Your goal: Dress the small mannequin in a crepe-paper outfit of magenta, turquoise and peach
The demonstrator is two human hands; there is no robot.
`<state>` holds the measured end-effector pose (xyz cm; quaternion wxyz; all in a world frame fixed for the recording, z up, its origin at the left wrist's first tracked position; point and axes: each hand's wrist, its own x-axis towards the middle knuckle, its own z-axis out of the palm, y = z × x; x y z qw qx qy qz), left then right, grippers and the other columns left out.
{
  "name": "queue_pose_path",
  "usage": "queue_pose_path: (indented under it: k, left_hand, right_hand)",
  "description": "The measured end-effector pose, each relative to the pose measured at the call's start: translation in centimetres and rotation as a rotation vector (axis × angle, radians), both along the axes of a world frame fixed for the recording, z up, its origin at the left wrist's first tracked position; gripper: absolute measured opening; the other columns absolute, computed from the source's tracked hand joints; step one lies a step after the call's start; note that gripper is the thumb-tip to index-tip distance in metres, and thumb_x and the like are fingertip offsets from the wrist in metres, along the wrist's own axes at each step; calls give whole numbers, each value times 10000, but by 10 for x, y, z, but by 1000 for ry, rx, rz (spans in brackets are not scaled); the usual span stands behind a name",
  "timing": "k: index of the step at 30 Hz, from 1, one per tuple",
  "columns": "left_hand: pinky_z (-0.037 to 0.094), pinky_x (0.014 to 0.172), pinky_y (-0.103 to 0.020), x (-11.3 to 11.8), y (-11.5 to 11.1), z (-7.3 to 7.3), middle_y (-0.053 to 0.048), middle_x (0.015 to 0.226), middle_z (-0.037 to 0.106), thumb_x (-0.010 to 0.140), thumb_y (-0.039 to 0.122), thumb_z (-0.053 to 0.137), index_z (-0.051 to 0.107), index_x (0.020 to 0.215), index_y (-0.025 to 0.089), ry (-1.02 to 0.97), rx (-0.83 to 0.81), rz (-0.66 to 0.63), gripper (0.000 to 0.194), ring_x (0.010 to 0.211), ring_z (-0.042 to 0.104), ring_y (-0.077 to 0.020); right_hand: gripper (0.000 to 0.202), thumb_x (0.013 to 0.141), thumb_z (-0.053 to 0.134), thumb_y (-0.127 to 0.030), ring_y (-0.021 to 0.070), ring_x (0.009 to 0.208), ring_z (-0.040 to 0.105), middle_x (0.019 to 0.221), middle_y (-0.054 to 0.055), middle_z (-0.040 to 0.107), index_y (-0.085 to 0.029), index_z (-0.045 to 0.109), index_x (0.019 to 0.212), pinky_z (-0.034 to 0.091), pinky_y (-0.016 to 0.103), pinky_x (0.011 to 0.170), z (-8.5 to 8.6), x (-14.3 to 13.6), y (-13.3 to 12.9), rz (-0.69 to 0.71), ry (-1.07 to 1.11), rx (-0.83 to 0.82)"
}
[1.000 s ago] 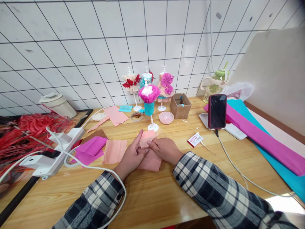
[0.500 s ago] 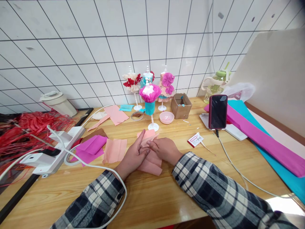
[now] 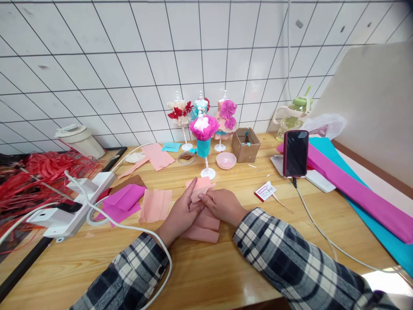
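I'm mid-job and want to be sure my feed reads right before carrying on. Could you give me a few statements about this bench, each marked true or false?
1. The left hand and right hand both hold peach paper. True.
2. The phone lies face down. False: the phone is propped upright.
3. The pink bowl stands left of the cardboard box. True.
4. The dress stand nearest the hands carries red flowers. False: that dress stand has a magenta ruffle above a turquoise wrap.
5. The tag lies to the right of the right hand. True.
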<state>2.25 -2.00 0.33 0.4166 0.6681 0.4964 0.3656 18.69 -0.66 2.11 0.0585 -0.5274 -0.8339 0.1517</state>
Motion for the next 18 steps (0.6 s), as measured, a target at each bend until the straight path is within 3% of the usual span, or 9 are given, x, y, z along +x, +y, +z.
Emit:
queue_pose_path:
  k: [3, 7, 13, 18]
  left_hand:
    - [384, 1030, -382, 0, 0, -2, -90, 1438, 426, 772, 245, 591, 115, 1479, 202, -37, -44, -50, 854, 1250, 473, -240]
    - [362, 1052, -365, 0, 0, -4, -97, 1497, 324, 773, 217, 610, 143, 1479, 210, -86, -41, -50, 846, 1325, 380, -248]
    - [486, 912, -375, 2, -3, -3, -111, 1327, 544, 753, 212, 651, 136, 1479, 221, -210, -119, -70, 890, 1089, 601, -238]
    - [482, 896, -372, 0, -2, -2, -108, 1233, 608, 740, 228, 672, 172, 1472, 214, -176, -106, -42, 886, 1036, 624, -232]
  right_hand:
    - [580, 969, 170, -505, 186, 858, 637, 950, 70, 696, -208, 668, 938, 398, 270, 693, 2, -2, -2, -3, 11, -11]
    - [575, 966, 182, -510, 187, 817, 641, 906, 61, 702, -219, 674, 904, 396, 269, 666, 0, -4, -3, -20, 13, 24]
    - [557, 965, 200, -507, 185, 804, 644, 909, 56, 708, -230, 681, 916, 399, 260, 659, 0, -5, -3, -28, -5, 49]
    - [548, 966, 208, -502, 183, 799, 633, 900, 58, 709, -229, 680, 920, 386, 258, 674, -1, -1, -1, -27, 10, 43]
